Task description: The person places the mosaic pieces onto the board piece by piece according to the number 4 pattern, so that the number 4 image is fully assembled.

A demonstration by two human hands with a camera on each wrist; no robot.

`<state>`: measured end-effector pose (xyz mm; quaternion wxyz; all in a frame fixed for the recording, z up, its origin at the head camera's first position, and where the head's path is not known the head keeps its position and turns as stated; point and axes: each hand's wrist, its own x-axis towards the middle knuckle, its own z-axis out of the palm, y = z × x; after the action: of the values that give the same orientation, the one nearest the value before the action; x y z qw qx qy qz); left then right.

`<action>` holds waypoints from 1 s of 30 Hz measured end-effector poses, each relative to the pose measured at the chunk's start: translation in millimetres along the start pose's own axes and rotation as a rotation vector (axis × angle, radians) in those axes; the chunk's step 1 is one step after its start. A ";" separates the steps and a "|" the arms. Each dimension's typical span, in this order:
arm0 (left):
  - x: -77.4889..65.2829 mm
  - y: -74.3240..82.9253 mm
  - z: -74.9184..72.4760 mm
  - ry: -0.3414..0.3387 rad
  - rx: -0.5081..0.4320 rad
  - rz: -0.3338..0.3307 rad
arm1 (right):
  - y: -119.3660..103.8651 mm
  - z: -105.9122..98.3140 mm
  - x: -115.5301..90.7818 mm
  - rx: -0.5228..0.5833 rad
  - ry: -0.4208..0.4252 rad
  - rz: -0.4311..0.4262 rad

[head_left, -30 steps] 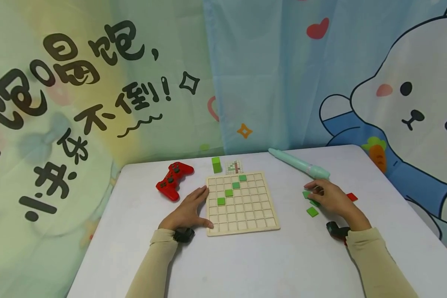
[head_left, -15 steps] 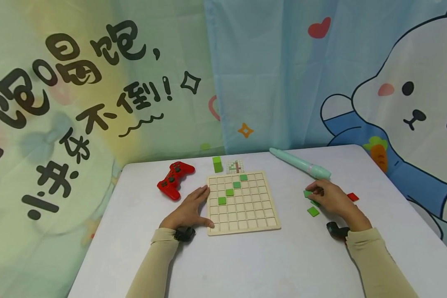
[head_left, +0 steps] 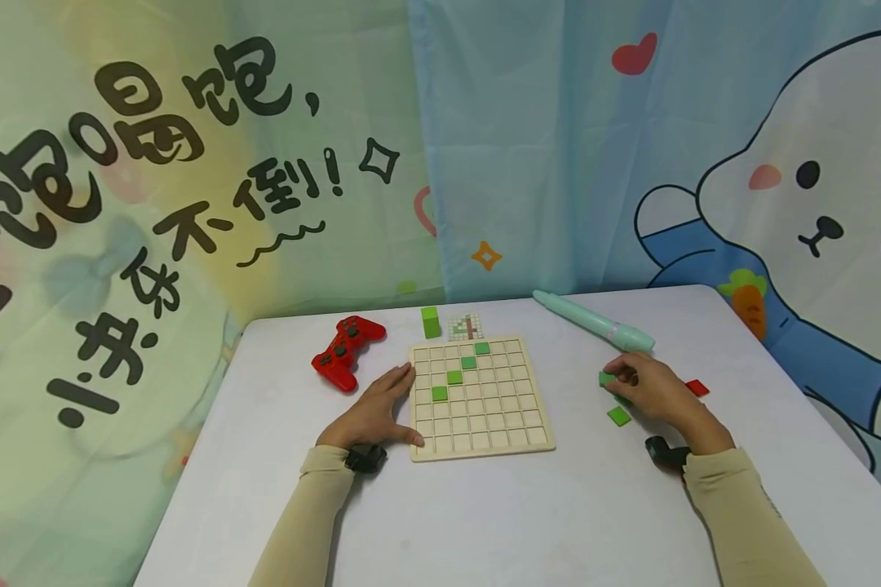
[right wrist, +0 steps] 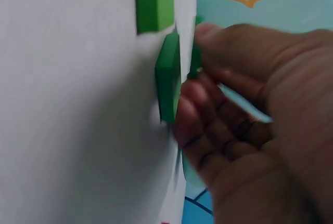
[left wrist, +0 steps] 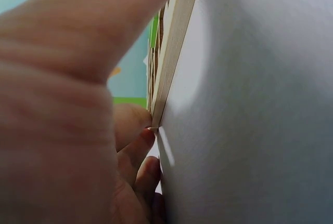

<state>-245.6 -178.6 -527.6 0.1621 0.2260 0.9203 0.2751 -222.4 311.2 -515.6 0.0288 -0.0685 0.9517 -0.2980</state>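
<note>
- Left hand [head_left: 374, 412]: thumb and fingers spread apart. I rest it against the left edge of the wooden grid board [head_left: 477, 412], thumb by its near left corner.
- Grid board: flat on the tabletop [head_left: 499, 522], mid-width, nearer the far edge. Four green squares [head_left: 454, 377] form a diagonal in its cells.
- Right hand [head_left: 653, 391]: I pinch one green tile [right wrist: 196, 55] between thumb and fingers, over the right half of the tabletop.
- Adjacent parts: a second green tile [right wrist: 168, 78] lies under my fingers; a third green tile [head_left: 619, 417] lies closer to the near edge. A red tile [head_left: 697, 388] sits toward the right edge (partly masked by my hand).
- Far edge: green block [head_left: 430, 322], pattern card [head_left: 465, 327], mint pen-shaped object [head_left: 595, 322].
- Far left corner: red game controller [head_left: 348, 352], nearby.
</note>
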 end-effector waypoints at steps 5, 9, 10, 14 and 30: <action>1.4 -1.1 0.4 -0.005 0.004 0.009 | -14.5 -6.5 -0.8 -0.013 0.007 -0.024; 1.3 -1.2 -0.6 -0.002 0.017 0.014 | -44.7 -9.4 1.4 -0.054 0.000 -0.099; 1.2 -1.1 -0.8 -0.003 0.016 0.014 | -53.6 -8.8 2.4 -0.067 -0.004 -0.128; 0.9 -0.9 -1.2 -0.001 0.009 0.023 | -87.9 0.4 7.7 -0.116 -0.040 -0.244; -0.1 1.7 -4.3 -0.004 0.015 0.023 | -193.5 84.2 44.6 -0.131 -0.315 -0.453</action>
<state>-246.8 -179.2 -523.2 0.1589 0.2384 0.9194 0.2695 -236.5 99.9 -474.7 0.1047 -0.3266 0.9132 -0.2202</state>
